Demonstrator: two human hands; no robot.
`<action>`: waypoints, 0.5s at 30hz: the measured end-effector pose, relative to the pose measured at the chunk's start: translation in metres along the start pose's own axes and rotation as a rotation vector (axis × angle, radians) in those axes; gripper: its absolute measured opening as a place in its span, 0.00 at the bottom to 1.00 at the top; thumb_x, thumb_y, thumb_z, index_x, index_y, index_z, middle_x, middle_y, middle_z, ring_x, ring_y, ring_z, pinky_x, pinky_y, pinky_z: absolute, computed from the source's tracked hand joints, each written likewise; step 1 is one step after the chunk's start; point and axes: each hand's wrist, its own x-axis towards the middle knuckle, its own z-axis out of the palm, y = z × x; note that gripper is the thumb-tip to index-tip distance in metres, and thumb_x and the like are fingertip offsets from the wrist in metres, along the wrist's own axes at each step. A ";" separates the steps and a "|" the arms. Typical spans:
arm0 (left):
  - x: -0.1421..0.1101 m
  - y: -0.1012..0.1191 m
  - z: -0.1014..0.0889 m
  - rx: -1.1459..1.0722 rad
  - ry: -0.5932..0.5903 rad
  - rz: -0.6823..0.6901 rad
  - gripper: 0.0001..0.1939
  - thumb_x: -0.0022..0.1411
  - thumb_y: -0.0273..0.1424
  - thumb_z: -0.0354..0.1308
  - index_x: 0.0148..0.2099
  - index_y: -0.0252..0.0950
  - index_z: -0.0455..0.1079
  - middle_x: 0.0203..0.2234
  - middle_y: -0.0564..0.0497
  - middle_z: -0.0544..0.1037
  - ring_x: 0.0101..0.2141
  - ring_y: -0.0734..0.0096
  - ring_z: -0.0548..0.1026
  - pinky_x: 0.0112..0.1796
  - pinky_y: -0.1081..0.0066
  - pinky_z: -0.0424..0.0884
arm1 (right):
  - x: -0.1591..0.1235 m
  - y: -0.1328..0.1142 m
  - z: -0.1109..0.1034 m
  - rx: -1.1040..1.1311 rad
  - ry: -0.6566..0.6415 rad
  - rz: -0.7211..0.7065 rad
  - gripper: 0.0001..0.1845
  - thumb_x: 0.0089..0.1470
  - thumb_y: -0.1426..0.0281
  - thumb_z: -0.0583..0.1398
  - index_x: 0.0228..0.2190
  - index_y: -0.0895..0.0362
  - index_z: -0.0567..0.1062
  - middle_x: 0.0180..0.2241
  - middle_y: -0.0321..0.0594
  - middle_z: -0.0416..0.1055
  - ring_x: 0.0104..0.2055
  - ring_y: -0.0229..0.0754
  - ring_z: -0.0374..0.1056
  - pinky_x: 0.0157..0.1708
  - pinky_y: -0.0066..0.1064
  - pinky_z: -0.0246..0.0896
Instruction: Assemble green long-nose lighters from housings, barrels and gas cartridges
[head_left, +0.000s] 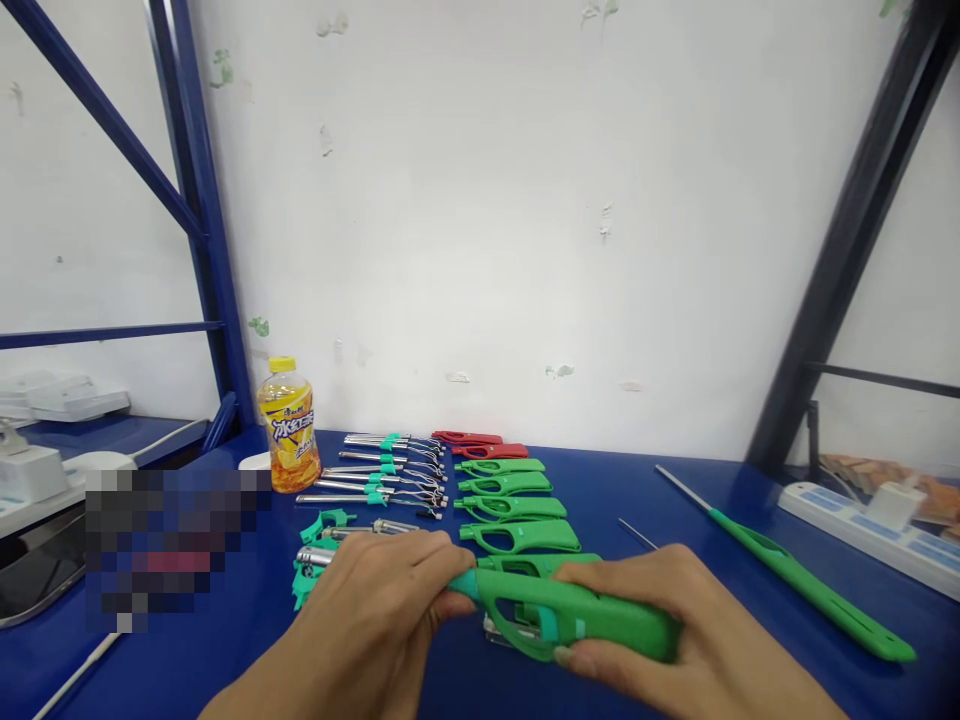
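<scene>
Both my hands hold one green plastic lighter body [555, 610] low over the blue table [675, 500]. My right hand [675, 620] is wrapped round its handle end. My left hand [382, 590] is closed round its front end, where a metal tube meets the teal collar. Just behind lies a row of green handle shells [510, 510], with two red shells [480, 445] at the far end. To their left lie several metal tubes with teal clips and wires [390, 470].
A yellow drink bottle [287, 425] stands at the back left. An assembled green long-nosed lighter [795, 575] lies at the right, with a thin metal rod [637, 533] beside it. A white power strip [870, 530] sits at the far right. Blue shelf posts [202, 220] flank the white wall.
</scene>
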 end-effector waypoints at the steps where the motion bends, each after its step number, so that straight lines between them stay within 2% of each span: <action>1: 0.001 0.000 0.000 0.013 0.024 0.008 0.16 0.71 0.22 0.51 0.55 0.47 0.67 0.42 0.55 0.84 0.36 0.67 0.82 0.38 0.67 0.72 | 0.001 0.000 0.001 -0.003 0.006 0.001 0.08 0.59 0.57 0.70 0.37 0.44 0.89 0.40 0.33 0.88 0.42 0.50 0.82 0.39 0.30 0.76; 7: 0.002 0.000 -0.004 0.085 0.059 0.035 0.14 0.73 0.22 0.49 0.54 0.45 0.67 0.42 0.54 0.83 0.36 0.68 0.82 0.38 0.69 0.73 | 0.006 -0.001 0.008 0.022 0.040 -0.086 0.09 0.59 0.55 0.71 0.37 0.44 0.89 0.40 0.31 0.88 0.38 0.48 0.82 0.35 0.27 0.74; 9: 0.004 -0.002 -0.005 0.065 0.009 0.025 0.12 0.74 0.23 0.49 0.51 0.44 0.68 0.41 0.53 0.83 0.35 0.67 0.81 0.36 0.68 0.71 | 0.007 0.001 0.012 0.029 0.068 -0.068 0.10 0.58 0.54 0.71 0.39 0.42 0.90 0.40 0.31 0.88 0.39 0.49 0.82 0.36 0.27 0.74; 13: 0.009 -0.009 -0.004 -0.042 -0.178 -0.042 0.09 0.77 0.26 0.50 0.49 0.45 0.70 0.37 0.56 0.80 0.35 0.66 0.79 0.36 0.69 0.68 | 0.005 0.014 0.020 0.045 0.093 -0.006 0.17 0.57 0.52 0.71 0.48 0.38 0.88 0.42 0.32 0.87 0.42 0.51 0.82 0.42 0.31 0.77; 15: 0.011 -0.013 -0.003 -0.060 -0.195 -0.058 0.10 0.79 0.28 0.49 0.51 0.46 0.70 0.38 0.56 0.80 0.36 0.66 0.79 0.37 0.69 0.68 | 0.003 0.024 0.020 0.086 0.100 0.036 0.20 0.60 0.50 0.68 0.51 0.38 0.86 0.43 0.35 0.87 0.41 0.51 0.82 0.42 0.34 0.78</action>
